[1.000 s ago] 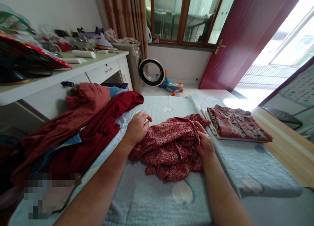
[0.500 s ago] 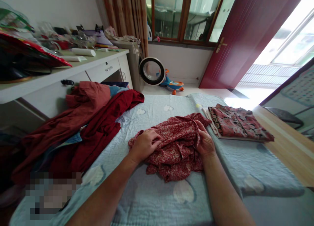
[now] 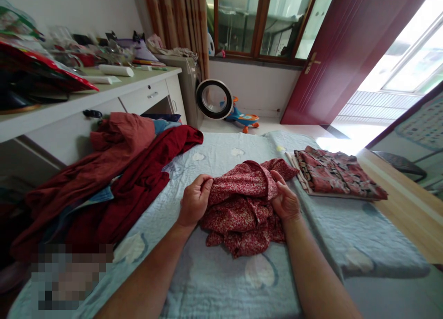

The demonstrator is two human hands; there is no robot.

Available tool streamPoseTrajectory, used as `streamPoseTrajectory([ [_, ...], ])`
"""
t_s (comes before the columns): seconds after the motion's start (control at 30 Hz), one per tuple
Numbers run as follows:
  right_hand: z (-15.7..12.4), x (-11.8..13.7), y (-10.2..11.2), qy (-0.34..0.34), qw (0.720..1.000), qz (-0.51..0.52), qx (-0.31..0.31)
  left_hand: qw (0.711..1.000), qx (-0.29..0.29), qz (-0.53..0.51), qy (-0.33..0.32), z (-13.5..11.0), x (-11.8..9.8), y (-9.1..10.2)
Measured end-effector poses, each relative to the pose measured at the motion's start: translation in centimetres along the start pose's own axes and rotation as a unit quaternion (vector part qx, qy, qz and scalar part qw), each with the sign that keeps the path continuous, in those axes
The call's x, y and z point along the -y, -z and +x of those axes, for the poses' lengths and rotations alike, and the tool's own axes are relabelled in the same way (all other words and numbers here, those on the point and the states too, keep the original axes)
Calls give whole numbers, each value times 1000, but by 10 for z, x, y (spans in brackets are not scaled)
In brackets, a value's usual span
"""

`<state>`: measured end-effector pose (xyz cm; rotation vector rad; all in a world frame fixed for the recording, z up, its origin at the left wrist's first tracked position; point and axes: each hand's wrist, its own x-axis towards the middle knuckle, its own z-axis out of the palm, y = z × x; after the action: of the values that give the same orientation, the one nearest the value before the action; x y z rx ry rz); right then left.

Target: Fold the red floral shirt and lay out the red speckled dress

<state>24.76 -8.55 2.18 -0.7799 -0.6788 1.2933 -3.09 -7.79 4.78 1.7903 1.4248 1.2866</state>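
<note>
The left hand (image 3: 194,203) is closed on the left edge of a red print garment (image 3: 244,208), its fingers curled over a fold of the cloth. The right hand (image 3: 285,200) pinches the garment's right side, thumb on top and fingers tucked into the fabric. Between the two hands the upper part of the garment is lifted into a hump, while the rest lies crumpled on the pale blue quilt (image 3: 221,282) near the middle of the bed. Just right of the right hand, toward the bed's right edge, a folded patterned garment (image 3: 339,173) lies flat. Along the left edge sprawls a heap of dark red clothes (image 3: 114,180), reaching up against the white desk (image 3: 104,102), whose top is crowded with small items. Beyond the far end of the bed stand a round fan (image 3: 213,100) and a toy (image 3: 242,118) on the floor, beside a dark red door (image 3: 342,46).
</note>
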Motion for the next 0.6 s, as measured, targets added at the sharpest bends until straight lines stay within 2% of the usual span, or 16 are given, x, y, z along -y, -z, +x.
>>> streamPoseTrajectory([
  [0.2, -3, -3, -3, -22, 999, -6, 23, 990, -15, -126, 65, 7, 8, 1],
  [0.43, -8, -8, -9, -14, 990, -135, 34, 971, -46, -207, 113, 11, 14, 3],
  [0.5, -7, -7, -9, 0, 991, -134, 25, 963, -19, -239, 127, 10, 13, 7],
  [0.6, -5, -4, -8, 34, 995, -96, -9, 947, 79, -277, 140, 6, 11, 13],
])
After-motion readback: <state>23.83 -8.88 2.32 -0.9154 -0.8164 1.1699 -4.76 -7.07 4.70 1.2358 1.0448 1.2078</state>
